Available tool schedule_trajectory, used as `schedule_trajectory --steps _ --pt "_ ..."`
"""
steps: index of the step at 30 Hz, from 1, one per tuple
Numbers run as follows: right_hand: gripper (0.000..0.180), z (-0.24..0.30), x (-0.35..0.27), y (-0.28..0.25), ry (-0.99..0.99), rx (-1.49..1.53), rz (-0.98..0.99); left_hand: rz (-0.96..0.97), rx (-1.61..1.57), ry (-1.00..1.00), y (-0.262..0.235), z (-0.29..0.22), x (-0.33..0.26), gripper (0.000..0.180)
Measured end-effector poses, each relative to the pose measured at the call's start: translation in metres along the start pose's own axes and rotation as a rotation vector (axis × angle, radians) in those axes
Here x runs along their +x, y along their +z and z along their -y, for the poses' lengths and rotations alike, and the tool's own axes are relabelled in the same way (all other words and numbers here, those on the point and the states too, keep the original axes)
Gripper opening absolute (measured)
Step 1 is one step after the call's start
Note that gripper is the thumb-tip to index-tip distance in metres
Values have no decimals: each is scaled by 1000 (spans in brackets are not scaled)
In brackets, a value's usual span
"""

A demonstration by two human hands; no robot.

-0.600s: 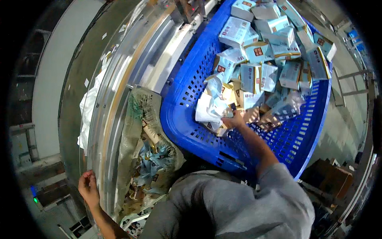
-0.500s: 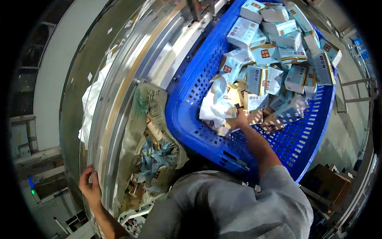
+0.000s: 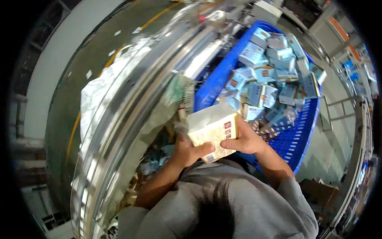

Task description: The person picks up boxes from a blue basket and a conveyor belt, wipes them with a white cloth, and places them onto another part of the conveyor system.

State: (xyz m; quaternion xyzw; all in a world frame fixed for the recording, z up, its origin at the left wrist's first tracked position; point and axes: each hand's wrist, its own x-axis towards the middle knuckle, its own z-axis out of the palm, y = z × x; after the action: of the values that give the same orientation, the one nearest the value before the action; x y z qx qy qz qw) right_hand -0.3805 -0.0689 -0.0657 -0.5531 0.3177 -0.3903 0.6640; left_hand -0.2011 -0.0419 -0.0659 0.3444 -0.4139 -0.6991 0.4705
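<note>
Grip: both hands are closed on one pale cardboard carton (image 3: 213,131), held in the air in front of the chest. The left hand (image 3: 187,150) clasps its lower left corner, thumb lying across the printed face; the right hand (image 3: 244,140) clamps the right end, fingers curled under. The carton is rectangular, cream on its broad face with small red marks near one edge, its upper side white and slightly glossy. It is tilted, the left end higher and farther from the body.

Nearest the camera lie dark hair and grey fabric shoulders (image 3: 238,207); bare forearms rise from the sleeves.

Left of the hands, a curved bright metal rail (image 3: 119,131) runs from lower left to upper centre, smooth and reflective. Crumpled translucent plastic (image 3: 99,99) drapes over it. Between rail and body lies a clutter of torn wrapping and scrap (image 3: 155,167), details blurred.

Beyond the carton stands a blue perforated plastic crate (image 3: 294,139), its near wall just behind the right hand. It holds a loose heap of small light-blue boxes (image 3: 270,79), lying at mixed angles; bare lattice floor shows at its right side.

Change from the earlier frames: the right hand was then down among the boxes in the crate and the left hand rested low on the rail, well apart; now both meet on the carton, clear of the crate.
</note>
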Motion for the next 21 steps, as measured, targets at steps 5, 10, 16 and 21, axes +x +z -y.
schedule_trajectory --steps 5,10,16,21 --pt "48 -9 36 64 -97 151 -132 -180 74 270 -26 -17 -15 36" --pt "45 -35 55 63 180 299 39 -265 356 175 -55 -4 -36 46" --pt "60 -54 54 65 394 872 253 -50 -215 32 -43 -21 -49 59" --pt "50 -32 47 76 134 627 209 -282 60 -2 -36 -28 -49 45"
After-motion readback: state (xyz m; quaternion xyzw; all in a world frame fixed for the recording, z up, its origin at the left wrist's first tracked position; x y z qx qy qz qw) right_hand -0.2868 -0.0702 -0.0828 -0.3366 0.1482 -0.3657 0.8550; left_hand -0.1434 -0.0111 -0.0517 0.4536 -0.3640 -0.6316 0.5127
